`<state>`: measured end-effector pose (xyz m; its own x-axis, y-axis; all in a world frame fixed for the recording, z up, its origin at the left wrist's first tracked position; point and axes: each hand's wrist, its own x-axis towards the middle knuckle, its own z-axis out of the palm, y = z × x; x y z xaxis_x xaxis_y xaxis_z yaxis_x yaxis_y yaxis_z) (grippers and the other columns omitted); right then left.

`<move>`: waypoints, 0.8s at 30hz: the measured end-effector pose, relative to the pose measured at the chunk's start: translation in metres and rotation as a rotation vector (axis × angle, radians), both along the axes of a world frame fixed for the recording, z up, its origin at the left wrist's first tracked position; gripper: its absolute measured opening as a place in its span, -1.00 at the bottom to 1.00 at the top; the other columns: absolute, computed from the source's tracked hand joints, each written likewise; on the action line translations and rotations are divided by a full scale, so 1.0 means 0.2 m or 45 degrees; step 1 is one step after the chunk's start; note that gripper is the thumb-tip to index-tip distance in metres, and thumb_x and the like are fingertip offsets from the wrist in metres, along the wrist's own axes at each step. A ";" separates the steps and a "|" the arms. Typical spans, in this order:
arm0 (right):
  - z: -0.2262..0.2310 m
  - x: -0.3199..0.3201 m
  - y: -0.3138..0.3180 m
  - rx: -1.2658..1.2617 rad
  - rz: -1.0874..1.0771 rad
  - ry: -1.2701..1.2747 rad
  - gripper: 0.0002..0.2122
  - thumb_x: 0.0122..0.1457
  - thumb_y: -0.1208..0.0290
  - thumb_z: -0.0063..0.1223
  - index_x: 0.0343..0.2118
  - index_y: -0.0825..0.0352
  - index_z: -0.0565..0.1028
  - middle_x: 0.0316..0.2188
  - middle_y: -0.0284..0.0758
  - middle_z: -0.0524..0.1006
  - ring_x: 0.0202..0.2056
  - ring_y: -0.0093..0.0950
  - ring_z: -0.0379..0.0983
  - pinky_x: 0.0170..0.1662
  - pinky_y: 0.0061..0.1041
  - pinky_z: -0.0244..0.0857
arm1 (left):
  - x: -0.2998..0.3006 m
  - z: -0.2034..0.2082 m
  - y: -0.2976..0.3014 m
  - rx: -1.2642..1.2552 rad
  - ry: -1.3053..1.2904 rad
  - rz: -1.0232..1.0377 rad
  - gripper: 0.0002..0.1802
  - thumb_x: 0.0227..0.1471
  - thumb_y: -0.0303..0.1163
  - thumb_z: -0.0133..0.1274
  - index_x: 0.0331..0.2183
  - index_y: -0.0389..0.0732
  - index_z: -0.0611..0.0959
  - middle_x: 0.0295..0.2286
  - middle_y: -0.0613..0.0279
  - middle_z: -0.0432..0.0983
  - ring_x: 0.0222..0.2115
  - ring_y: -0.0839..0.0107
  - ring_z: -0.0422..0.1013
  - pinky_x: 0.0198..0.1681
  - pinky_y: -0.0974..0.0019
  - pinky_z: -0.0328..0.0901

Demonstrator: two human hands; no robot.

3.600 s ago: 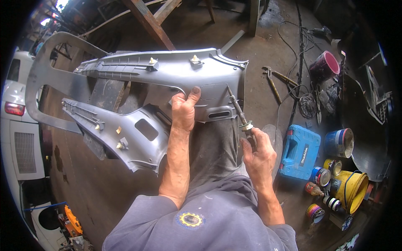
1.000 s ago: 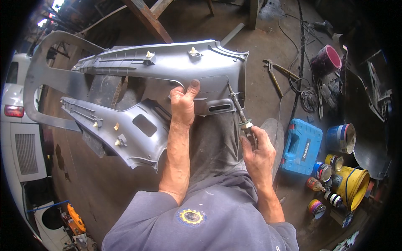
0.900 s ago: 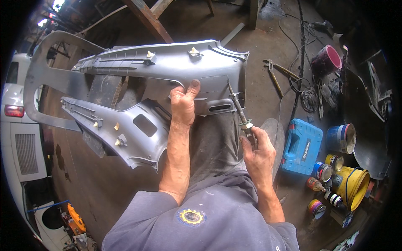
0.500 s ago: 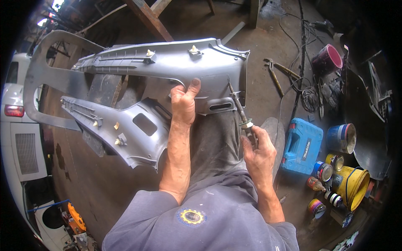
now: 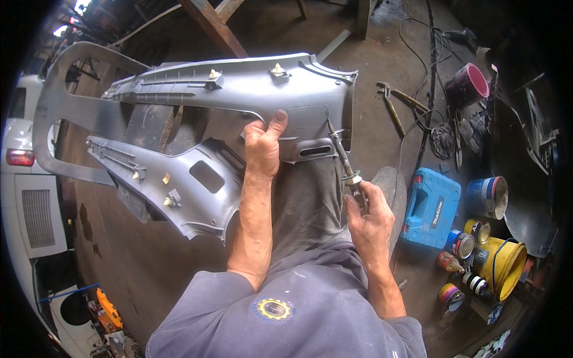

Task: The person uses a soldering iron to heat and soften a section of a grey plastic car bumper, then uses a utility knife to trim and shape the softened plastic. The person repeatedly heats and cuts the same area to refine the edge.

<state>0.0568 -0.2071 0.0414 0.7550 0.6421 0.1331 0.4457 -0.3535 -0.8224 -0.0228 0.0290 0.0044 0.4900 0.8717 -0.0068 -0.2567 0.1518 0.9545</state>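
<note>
A long grey plastic car trim panel (image 5: 239,80) with pale clips lies across my lap, its underside up. My left hand (image 5: 262,143) is closed on its near edge, thumb on top. In my right hand (image 5: 369,212) is a soldering iron (image 5: 341,152), gripped by its handle and slanting up to the left. Its tip touches the panel's right part, at the end of a thin line marked in the plastic that turns a corner there. A second, similar trim panel (image 5: 173,164) with a rectangular opening lies nearer, left of my left forearm.
Both panels rest over a flat metal frame (image 5: 51,119) with rounded slots. Pincers (image 5: 391,110), cables and a pink-mouthed bucket (image 5: 468,83) lie at the far right. A blue tool case (image 5: 431,209), several cans and a yellow bucket (image 5: 504,268) stand on the floor to the right.
The iron's tip has slid a short way toward me along the panel, and the marked line is slightly longer. My left hand and the panels have barely shifted.
</note>
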 end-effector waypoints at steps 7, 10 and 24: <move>-0.01 0.02 0.01 0.040 -0.011 -0.001 -0.71 0.07 0.52 0.27 -0.13 0.37 0.51 -0.27 -0.16 0.57 -0.34 -0.30 0.59 -0.27 -0.38 0.44 | 0.01 0.01 0.00 0.011 0.016 0.011 -0.68 0.12 -0.19 0.24 -0.36 -0.31 0.68 -0.39 0.24 0.61 -0.35 0.51 0.46 -0.20 0.43 0.32; 0.00 0.00 0.00 0.013 -0.021 0.023 -0.70 0.06 0.52 0.27 -0.12 0.38 0.51 -0.27 -0.16 0.57 -0.33 -0.30 0.60 -0.26 -0.39 0.45 | 0.03 0.04 -0.03 0.022 0.005 0.045 -0.67 0.12 -0.18 0.26 -0.48 -0.24 0.61 -0.48 0.32 0.53 -0.44 0.56 0.37 -0.31 0.45 0.24; 0.00 0.02 0.02 0.044 -0.024 0.000 -0.69 0.05 0.52 0.29 -0.12 0.38 0.51 -0.25 -0.17 0.58 -0.32 -0.29 0.60 -0.25 -0.39 0.46 | 0.05 0.02 -0.02 0.098 0.043 0.147 -0.42 0.09 -0.15 0.30 -0.77 -0.03 0.34 -0.69 0.53 0.28 -0.64 0.68 0.08 -0.59 0.48 0.03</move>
